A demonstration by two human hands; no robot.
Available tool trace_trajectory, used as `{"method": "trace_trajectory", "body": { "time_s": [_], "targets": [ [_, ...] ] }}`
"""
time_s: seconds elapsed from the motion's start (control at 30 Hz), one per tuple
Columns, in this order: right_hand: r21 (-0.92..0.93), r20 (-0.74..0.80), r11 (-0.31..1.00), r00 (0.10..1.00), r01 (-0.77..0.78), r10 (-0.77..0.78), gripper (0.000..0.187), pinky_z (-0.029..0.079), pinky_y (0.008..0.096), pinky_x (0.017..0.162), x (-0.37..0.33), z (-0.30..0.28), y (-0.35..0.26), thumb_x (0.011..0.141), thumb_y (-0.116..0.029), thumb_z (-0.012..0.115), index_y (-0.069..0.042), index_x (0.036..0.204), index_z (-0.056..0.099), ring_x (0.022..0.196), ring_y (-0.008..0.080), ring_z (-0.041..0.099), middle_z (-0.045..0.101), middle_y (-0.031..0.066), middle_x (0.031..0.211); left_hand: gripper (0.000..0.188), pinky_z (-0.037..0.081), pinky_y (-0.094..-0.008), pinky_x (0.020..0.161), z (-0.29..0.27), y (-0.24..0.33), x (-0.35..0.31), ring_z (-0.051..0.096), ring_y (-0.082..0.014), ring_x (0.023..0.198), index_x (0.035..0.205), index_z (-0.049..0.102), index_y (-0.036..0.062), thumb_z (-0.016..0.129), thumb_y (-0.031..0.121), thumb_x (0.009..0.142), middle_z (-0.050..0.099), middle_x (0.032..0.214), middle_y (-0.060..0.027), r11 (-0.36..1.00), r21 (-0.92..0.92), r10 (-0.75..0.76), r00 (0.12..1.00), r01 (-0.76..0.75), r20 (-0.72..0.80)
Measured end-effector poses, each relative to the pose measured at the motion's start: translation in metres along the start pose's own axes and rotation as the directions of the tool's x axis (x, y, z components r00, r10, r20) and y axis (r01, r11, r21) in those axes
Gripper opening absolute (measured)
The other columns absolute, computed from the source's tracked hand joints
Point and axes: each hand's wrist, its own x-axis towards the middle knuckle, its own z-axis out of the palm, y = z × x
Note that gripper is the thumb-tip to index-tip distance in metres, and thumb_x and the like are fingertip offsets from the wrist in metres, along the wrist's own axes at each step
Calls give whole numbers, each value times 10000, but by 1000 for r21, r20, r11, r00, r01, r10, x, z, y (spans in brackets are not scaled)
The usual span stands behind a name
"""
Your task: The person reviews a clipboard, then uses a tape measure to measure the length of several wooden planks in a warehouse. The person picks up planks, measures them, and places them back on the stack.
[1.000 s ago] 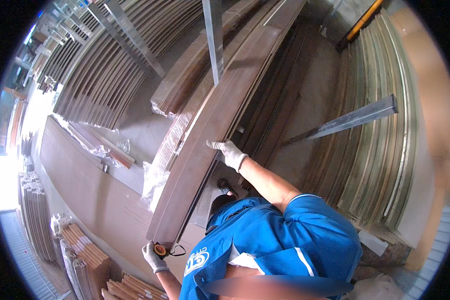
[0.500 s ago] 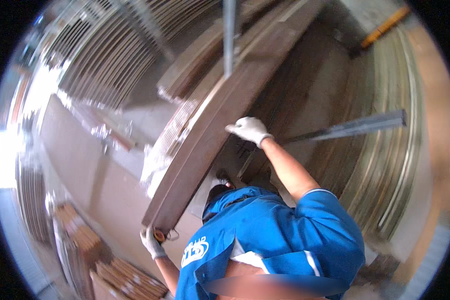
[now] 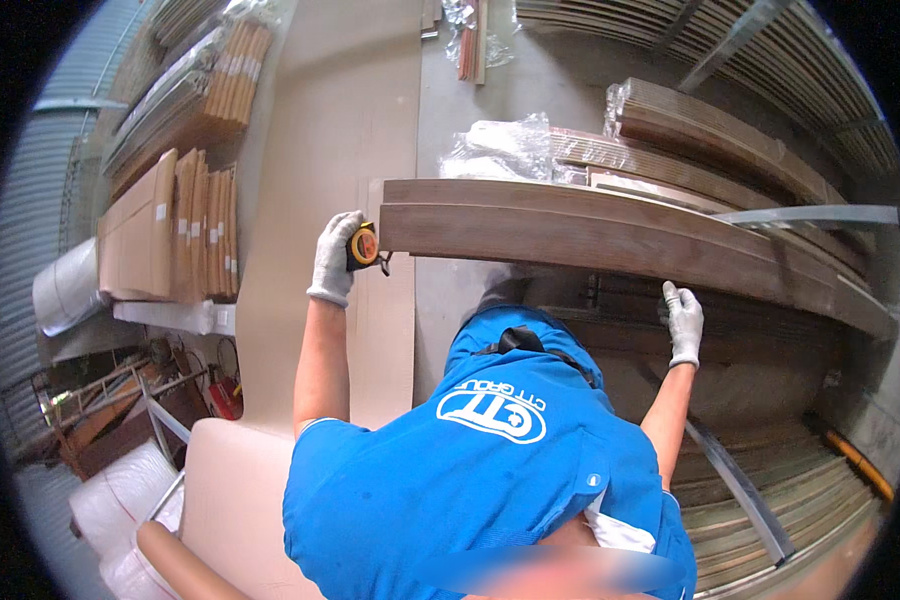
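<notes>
A yellow-and-black tape measure (image 3: 364, 246) is in my gloved left hand (image 3: 334, 258), just beside the left end of a long dark-brown board (image 3: 570, 222). Its small dark loop hangs beside the board's corner; no drawn-out blade can be made out. The board, with a lengthwise step along its face, runs away to the right. My gloved right hand (image 3: 683, 322) is open, its fingers stretched toward the board's near edge. From here it looks slightly apart from the board, with nothing seen in it.
Plastic-wrapped strips (image 3: 505, 145) and stacked brown profiles (image 3: 720, 125) lie beyond the board. A metal bar (image 3: 810, 214) crosses at right; another (image 3: 740, 490) stands lower. Flat cartons (image 3: 175, 225) stack at left, above wrapped rolls (image 3: 130, 500). More long boards (image 3: 790, 530) lie at lower right.
The view has swung round, so the board now lies across the picture. The tape measure stays in my left hand by the board's end. My right hand now appears lower, nearer my body.
</notes>
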Motion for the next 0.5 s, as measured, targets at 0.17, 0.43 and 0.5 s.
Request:
{"method": "trace_trajectory", "body": {
  "time_s": [0.17,0.43,0.5],
  "targets": [
    [295,188,930,941,218,-280,301,470,247,598,-35,16,-88,927,-342,675,-48,863,689,638,73,580,657,14,715,417,585,-374,769,50,4,-24,682,-261,863,1157,593,26,452,394,1019,676,1027,-180,931,-315,-47,915,186,402],
    [542,536,810,650,225,-539,366,506,298,856,-92,28,-192,902,-253,695,-10,1172,651,969,152,644,704,106,1018,1057,446,-333,983,139,31,-65,537,-200,1129,1436,341,112,923,375,593,509,1228,-102,987,133,-33,706,-87,707],
    [625,548,773,645,108,-533,384,508,298,857,-99,27,-195,904,-248,692,11,1183,638,963,146,640,699,112,1020,1145,431,-352,1012,150,35,-71,516,-217,1162,1462,315,118,959,346,543,472,1275,-102,964,175,4,668,-200,745]
  ]
}}
